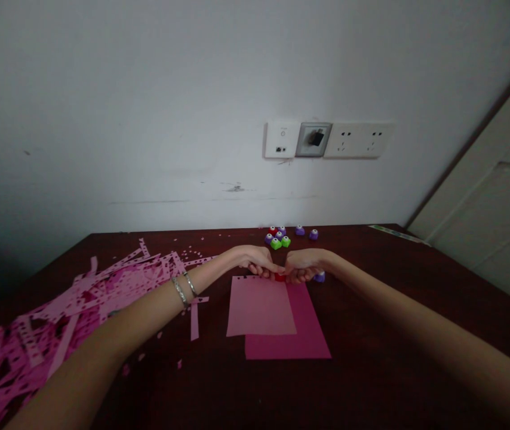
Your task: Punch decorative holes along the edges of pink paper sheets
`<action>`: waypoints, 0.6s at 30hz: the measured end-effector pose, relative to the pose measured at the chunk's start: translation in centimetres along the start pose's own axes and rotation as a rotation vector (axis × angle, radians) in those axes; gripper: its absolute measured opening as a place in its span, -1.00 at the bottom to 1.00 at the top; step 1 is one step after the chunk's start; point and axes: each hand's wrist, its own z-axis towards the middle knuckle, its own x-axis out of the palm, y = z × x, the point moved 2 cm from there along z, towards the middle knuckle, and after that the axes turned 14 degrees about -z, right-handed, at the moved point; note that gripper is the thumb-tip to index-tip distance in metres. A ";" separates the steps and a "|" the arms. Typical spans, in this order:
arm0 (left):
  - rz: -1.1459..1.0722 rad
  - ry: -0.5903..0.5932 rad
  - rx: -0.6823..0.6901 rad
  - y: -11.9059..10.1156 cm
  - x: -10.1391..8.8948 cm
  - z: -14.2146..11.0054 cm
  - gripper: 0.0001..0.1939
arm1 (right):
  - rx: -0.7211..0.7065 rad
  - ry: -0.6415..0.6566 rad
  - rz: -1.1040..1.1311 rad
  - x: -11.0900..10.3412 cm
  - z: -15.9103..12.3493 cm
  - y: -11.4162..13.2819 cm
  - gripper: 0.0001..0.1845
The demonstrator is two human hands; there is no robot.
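Together, the left hand [258, 259] and right hand [304, 264] pinch a small red punch [280, 278].
Fingers curled, they meet at the far edge of a light pink sheet [261, 307], which overlaps a deeper pink sheet [288, 348] on the dark tabletop [362, 385]; a purple punch [320, 277] sits just beside the right hand.

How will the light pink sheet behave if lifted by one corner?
Probably floppy: the light pink sheet looks paper-thin. It may slide on the darker pink sheet, which it overlaps askew. The top edge could tear more readily, given the small dark holes there.
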 end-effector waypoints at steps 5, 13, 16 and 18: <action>0.022 0.056 -0.016 -0.5 -0.1 -0.3 -0.59 | -0.040 0.054 0.021 -0.2 0.2 -0.4 -0.77; 0.045 0.068 -0.062 -1.1 0.0 -0.7 -0.59 | -0.015 0.078 -0.003 -0.8 0.9 -0.5 -0.78; 0.066 0.077 -0.070 -1.1 -0.1 -0.6 -0.58 | -0.002 0.095 -0.013 -0.9 1.0 -0.4 -0.77; 0.072 0.088 -0.067 -1.1 -0.3 -0.5 -0.58 | -0.018 0.104 -0.011 -1.0 0.9 -0.4 -0.77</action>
